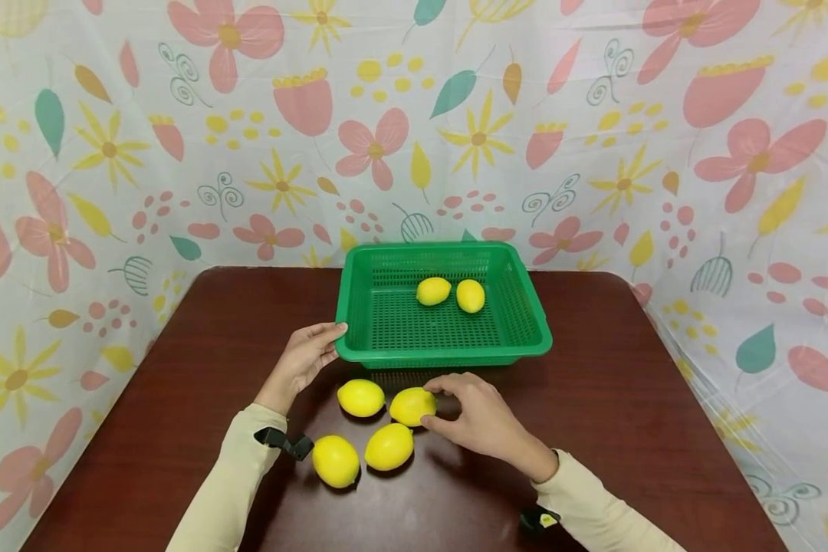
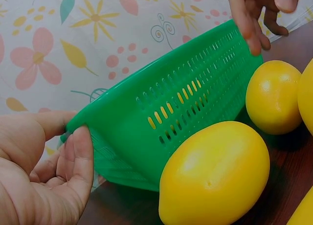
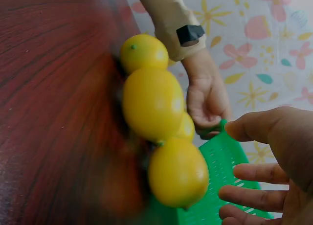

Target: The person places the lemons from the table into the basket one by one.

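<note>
A green plastic basket [image 1: 448,354] stands on the table with two lemons [image 1: 433,291] inside. My left hand [image 1: 305,359] pinches its near left corner, thumb over the rim and fingers below; the left wrist view shows this grip [image 2: 54,171] closely. Several lemons lie in front of the basket. Around the right end of the nearest-right lemon [image 1: 412,406], my right hand [image 1: 479,418] hovers with thumb and fingers spread. In the right wrist view the fingers [image 3: 259,172] appear apart from the lemon [image 3: 178,172].
Other lemons on the table sit close together: one at back left [image 1: 361,398], one in the middle [image 1: 389,447] and one at front left [image 1: 336,461]. Behind the dark wooden table [image 1: 628,383] hangs a flower-patterned cloth [image 1: 379,207].
</note>
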